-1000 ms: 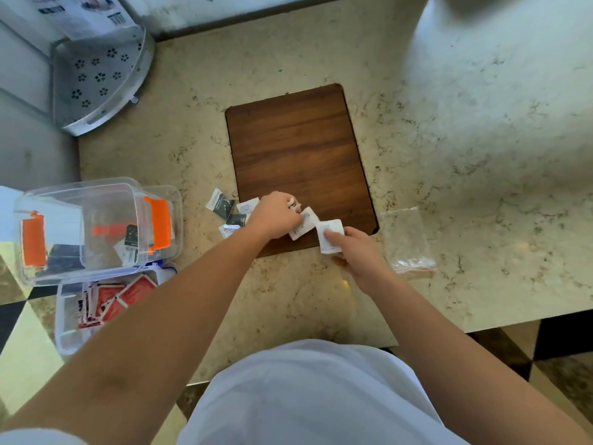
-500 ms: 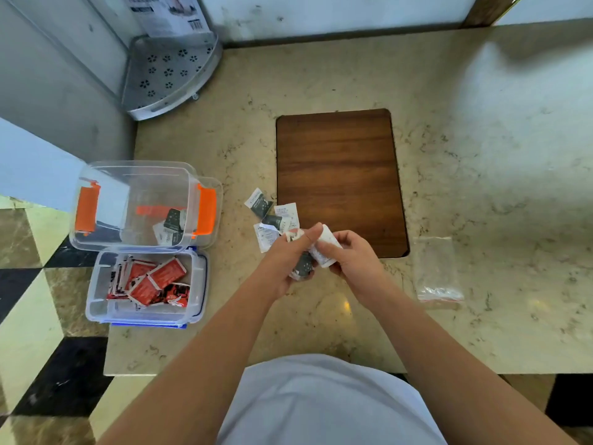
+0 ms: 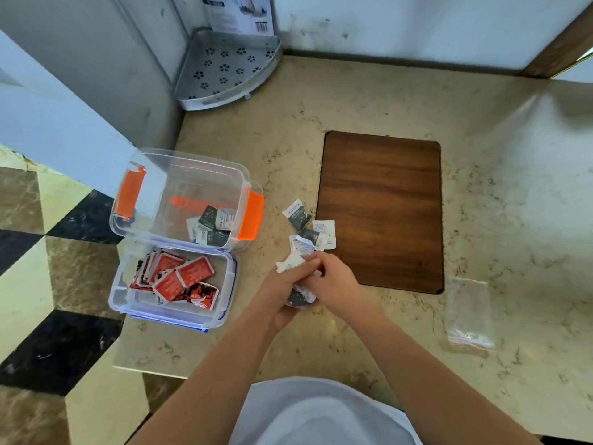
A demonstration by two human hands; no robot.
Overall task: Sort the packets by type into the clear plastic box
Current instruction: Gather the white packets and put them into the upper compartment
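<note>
Packets [image 3: 296, 277] in white and dark green sit bunched between a person's two hands at the near edge of a marble bench [image 3: 481, 220], just in front of a wooden board [image 3: 382, 210]. The left hand [image 3: 282, 290] has its grip clenched around the bundle from below, while the right hand [image 3: 333, 281] pinches the same bundle from the other side. More loose packets [image 3: 308, 228] lie on the bench just beyond the hands, touching the board's left edge. To the left, a clear plastic box with orange clips [image 3: 179, 200] holds a few green-and-white packets [image 3: 213, 224]; a second clear box [image 3: 173, 284] just in front of it is filled with red packets [image 3: 179, 277]. An empty-looking zip bag [image 3: 470, 313] lies well to the right.
</note>
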